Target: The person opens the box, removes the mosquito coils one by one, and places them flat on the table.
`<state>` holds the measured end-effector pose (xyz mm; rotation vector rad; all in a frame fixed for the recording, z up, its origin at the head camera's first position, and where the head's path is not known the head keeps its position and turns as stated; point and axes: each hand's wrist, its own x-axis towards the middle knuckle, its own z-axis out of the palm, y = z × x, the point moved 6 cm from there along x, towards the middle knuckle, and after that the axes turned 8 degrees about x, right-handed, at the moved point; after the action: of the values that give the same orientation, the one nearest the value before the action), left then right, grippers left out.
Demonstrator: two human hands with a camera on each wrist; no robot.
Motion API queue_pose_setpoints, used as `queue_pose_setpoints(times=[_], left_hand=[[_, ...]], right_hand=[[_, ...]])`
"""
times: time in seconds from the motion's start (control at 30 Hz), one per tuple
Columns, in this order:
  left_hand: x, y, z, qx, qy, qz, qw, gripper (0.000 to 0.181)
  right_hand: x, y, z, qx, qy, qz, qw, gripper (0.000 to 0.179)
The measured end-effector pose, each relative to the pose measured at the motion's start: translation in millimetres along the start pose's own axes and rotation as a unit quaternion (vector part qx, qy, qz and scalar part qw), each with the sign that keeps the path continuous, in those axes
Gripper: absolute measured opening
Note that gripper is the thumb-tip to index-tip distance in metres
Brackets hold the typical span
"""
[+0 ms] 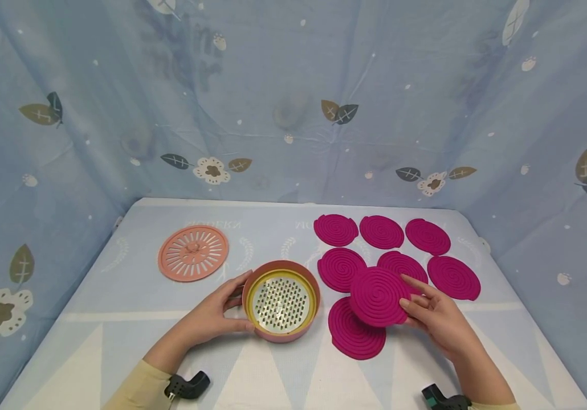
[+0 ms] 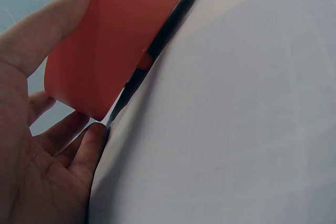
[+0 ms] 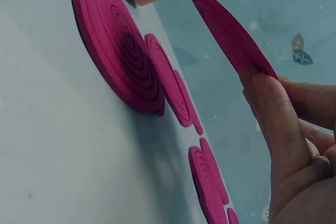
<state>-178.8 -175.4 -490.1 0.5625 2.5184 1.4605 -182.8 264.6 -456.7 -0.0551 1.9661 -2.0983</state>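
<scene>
My left hand [image 1: 217, 313] holds the left side of a round, salmon-pink bowl [image 1: 316, 293], thumb at the near side and fingers behind. Set inside the bowl is a yellow-rimmed metal grater [image 1: 280, 304]. In the left wrist view the thumb lies against the bowl's reddish wall [image 2: 121, 30]. My right hand [image 1: 439, 322] pinches a magenta spiral coaster [image 1: 377, 296] by its right edge, raised above the table and tilted. It overlaps another coaster [image 1: 355, 341] lying nearest me. The right wrist view shows the held coaster [image 3: 231, 30] edge-on between thumb and fingers.
Several more magenta coasters [image 1: 342, 269] lie in rows on the right half of the table [image 1: 134, 341]. A slotted, salmon-pink round lid [image 1: 193, 267] lies at the back left. Blue patterned curtains [image 1: 273, 85] enclose the table's back and sides.
</scene>
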Motion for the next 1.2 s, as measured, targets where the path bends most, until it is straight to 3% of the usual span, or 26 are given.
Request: queue_pose_setpoints(times=[0.7,1.2], left_hand=[[1.1,0.6,0.6,-0.004,-0.003,0.007,1.0,0.104],[0.6,1.1,-0.1,-0.003,-0.002,0.011,0.9999,0.104]], right_hand=[[-28.2,11.6,-35.8,0.059,0.036,-0.029,0.9972,0.065],[-40.2,21.9,-49.2,0.104,0.054,-0.029,0.9927,0.062]])
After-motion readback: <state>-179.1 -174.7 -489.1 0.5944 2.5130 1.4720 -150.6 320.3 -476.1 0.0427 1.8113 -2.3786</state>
